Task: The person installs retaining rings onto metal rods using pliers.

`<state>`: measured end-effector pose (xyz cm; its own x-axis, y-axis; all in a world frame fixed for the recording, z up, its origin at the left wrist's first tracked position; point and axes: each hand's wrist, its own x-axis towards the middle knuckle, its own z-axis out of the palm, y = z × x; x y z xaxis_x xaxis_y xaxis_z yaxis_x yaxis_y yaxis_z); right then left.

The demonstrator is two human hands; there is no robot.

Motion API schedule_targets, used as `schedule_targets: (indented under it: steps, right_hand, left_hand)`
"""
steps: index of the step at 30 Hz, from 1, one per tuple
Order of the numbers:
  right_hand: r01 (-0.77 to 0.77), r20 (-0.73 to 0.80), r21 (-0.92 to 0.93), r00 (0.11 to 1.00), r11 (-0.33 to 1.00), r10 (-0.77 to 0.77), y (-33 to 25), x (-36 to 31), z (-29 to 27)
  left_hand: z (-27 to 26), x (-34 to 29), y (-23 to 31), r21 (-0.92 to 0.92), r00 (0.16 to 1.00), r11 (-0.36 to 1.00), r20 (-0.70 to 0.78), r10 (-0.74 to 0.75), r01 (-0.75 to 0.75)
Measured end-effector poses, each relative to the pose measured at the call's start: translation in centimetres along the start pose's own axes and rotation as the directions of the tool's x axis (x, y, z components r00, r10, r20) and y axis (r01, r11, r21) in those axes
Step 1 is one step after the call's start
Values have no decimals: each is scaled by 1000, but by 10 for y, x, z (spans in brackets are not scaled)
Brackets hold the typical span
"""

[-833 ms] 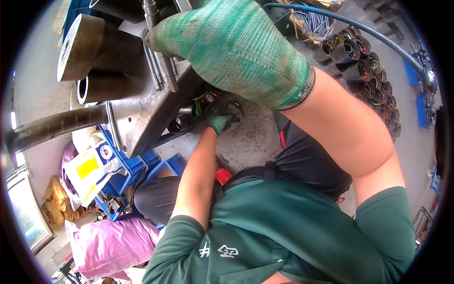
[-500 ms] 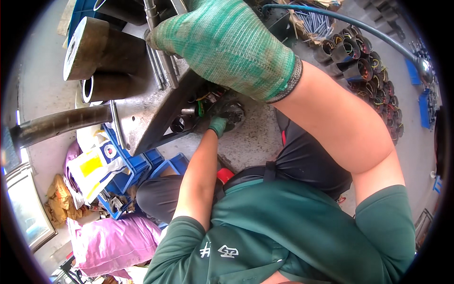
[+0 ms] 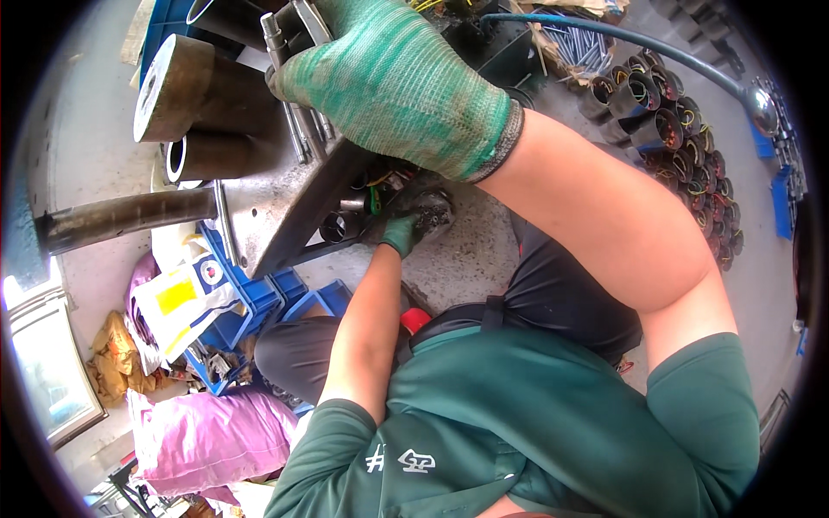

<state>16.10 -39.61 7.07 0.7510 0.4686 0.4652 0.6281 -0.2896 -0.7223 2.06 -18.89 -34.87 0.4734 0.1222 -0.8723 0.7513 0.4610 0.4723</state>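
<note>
My right hand [image 3: 406,86], in a green knitted glove, is closed around a stepped steel rod [image 3: 274,36] above a metal bench [image 3: 259,216]. Its thumb presses along the rod, while the other fingers are mostly hidden behind the glove's back. Beside it a second bright metal bar [image 3: 311,22] slants up, and thinner steel rods show below the thumb. Low beyond the bench edge, my gloved left hand [image 3: 400,233] reaches to a dark, shiny round thing [image 3: 434,216] near the floor. Its fingers are hidden there, so their grip does not show.
Thick steel cylinders [image 3: 177,91] and a long bar [image 3: 129,220] are at the bench's left. Below are blue bins [image 3: 229,302] and a pink sack [image 3: 211,436]. Rows of metal cans with wires [image 3: 656,129], a box of rods [image 3: 579,47] and a blue hose [image 3: 622,34] lie at right.
My right hand has moved slightly left in view, and the rod's upper end now shows lower. The left hand stays by the dark round thing. The whole view has shifted a little.
</note>
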Motion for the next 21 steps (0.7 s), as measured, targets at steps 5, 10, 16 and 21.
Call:
schedule_targets:
  steps: [5, 10, 16, 21]
  right_hand:
    - [76, -26, -175, 996, 982, -82, -4, 4, -7]
    - [-256, -12, 501, 953, 827, 302, -15, -7, -30]
    - [-64, -35, 693, 992, 718, 122, -36, 3, -33]
    - [-56, -163, 597, 968, 800, 190, 12, 2, -17]
  left_hand:
    - [-9, 20, -8, -70, 998, 997, 53, 13, -9]
    - [-9, 32, -16, -262, 994, 961, 77, -73, 91]
    - [-76, 16, 10, -408, 984, 906, 174, -43, 112]
    - [36, -177, 86, -102, 940, 993, 329, 88, -57]
